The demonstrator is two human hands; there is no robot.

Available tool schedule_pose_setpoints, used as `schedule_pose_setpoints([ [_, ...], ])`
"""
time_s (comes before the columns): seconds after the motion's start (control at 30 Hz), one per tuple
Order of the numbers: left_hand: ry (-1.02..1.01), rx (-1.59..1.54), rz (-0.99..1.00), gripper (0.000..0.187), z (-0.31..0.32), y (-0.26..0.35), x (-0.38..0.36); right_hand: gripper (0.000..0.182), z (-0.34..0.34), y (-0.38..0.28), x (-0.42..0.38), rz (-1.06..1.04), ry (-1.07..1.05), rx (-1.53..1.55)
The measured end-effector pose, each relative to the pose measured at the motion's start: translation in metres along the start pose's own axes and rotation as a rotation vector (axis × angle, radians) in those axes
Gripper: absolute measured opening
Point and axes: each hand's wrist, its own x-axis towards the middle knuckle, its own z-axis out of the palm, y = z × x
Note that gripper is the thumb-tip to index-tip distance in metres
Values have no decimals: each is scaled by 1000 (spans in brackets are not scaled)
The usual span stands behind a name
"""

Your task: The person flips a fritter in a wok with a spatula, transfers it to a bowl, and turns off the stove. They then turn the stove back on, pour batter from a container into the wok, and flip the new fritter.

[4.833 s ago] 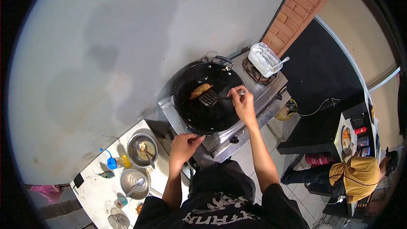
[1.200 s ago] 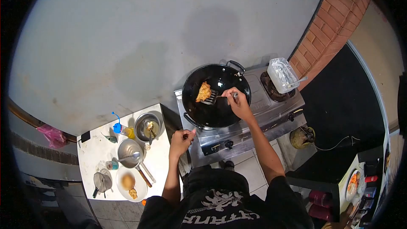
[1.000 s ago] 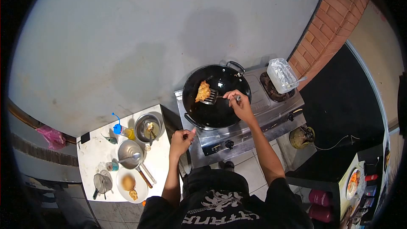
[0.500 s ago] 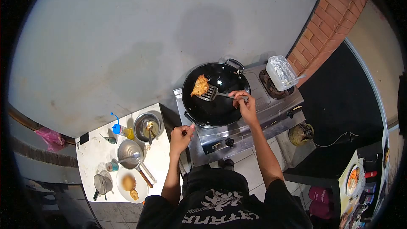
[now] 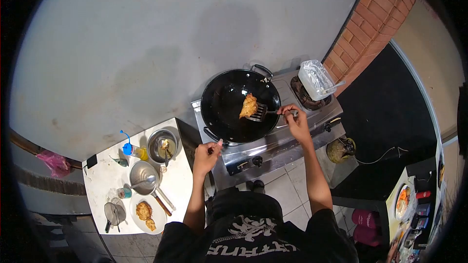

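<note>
A black wok sits on the left burner of a steel gas stove. My right hand is closed round the handle of a slotted spatula, whose head is inside the wok. Against the spatula head rests a golden fried piece of food, in the right part of the pan. My left hand is beside the wok's lower-left handle, fingers curled and pressed together; whether they grip anything is too small to tell.
A plastic container stands over the right burner. On the white table at left are a metal bowl, a saucepan, a strainer, a capped bottle and a plate with fried pieces.
The spatula and the fried piece have moved right within the wok, along with my right hand. The whole view has shifted slightly.
</note>
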Motion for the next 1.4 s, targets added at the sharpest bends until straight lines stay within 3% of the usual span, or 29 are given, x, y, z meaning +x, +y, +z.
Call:
schedule_pose_setpoints([
  [0.47, 82, -51, 12, 41, 0, -3, 9, 13, 50, 35, 12, -5, 113, 353],
  [0.93, 119, -15, -14, 38, -4, 3, 6, 9, 1, 14, -34, 157, 118, 187],
  [1.23, 98, -24, -22, 37, -1, 1, 2, 9, -8, -8, -25, 69, 73, -39],
  [1.4, 98, -13, -41, 38, 1, 7, 2, 10, 3, -8, -12, 33, 81, 47],
])
